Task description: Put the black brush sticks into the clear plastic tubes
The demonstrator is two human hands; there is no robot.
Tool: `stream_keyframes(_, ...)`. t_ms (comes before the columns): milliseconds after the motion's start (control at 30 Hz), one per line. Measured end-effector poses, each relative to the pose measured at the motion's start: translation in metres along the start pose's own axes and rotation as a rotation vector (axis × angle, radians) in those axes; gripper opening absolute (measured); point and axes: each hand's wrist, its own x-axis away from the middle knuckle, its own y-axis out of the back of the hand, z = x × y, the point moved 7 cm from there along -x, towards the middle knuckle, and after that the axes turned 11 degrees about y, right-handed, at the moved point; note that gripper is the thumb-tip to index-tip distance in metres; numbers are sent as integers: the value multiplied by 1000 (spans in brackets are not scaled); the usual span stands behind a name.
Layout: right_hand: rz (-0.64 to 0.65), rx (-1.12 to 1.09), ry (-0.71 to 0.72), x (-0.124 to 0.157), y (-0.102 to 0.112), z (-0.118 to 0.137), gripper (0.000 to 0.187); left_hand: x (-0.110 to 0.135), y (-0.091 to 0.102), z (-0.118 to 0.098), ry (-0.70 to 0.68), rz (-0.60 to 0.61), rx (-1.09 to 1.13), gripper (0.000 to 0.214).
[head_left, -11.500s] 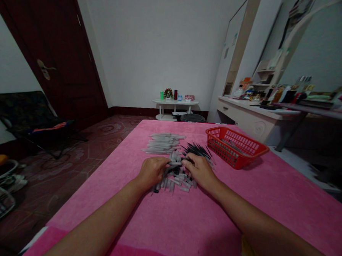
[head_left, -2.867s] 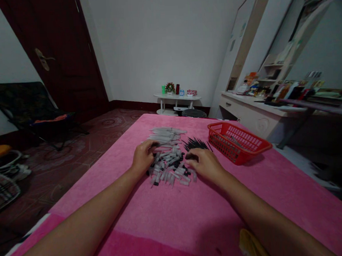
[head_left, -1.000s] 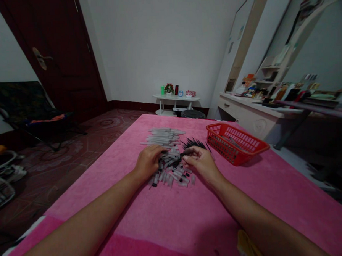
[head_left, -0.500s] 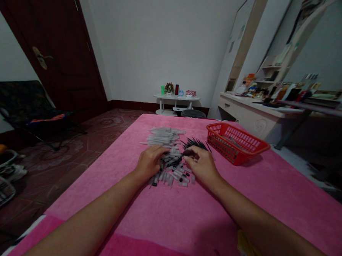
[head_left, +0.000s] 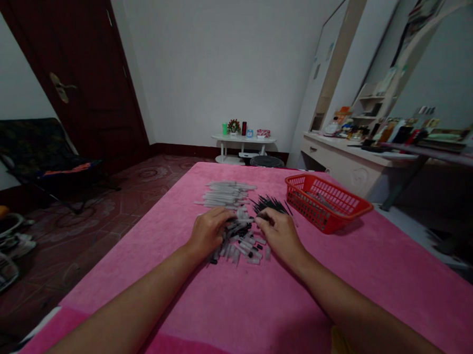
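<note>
Left hand: the left hand sits at the near-left of the pile, fingers curled and closed on one end of a pale tube.
Right hand: the right hand faces it, thumb and forefinger pinching the tube's other end (the exact contact is too small to make out).
Pale tube: lies roughly crosswise between the two sets of fingertips, above the far part of the pile.
Mixed pile: a loose pile of short, translucent and black pieces spreads below and between the hands.
Long tubes: a stack of long whitish tubes lies side by side beyond the left hand.
Black sticks: a fan of slender black sticks lies just beyond the right hand.
Basket: a red basket stands to the right of the sticks, holding slender greyish items (detail unclear).
Work surface: a pink cloth lies beneath everything listed.
</note>
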Motion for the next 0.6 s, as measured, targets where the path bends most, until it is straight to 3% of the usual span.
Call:
stream_keyframes(133, 74, 107, -1, 1, -2, 0, 35, 0, -3, 2, -2, 12, -18, 33)
stream_keyframes(333, 47, 21, 9, 0, 1, 3, 9, -1, -2, 3, 39, 23, 8, 36)
stream_keyframes(400, 64, 57, 19, 0, 1, 4, 13, -1, -1, 2, 41, 31, 14, 36)
stream_keyframes(500, 99, 136, 12, 0, 0, 3, 33, 0, -1, -1, 30, 36, 12, 36)
stream_keyframes(600, 87, 148, 0, 1, 2, 2, 23, 0, -1, 0, 31, 29, 20, 36)
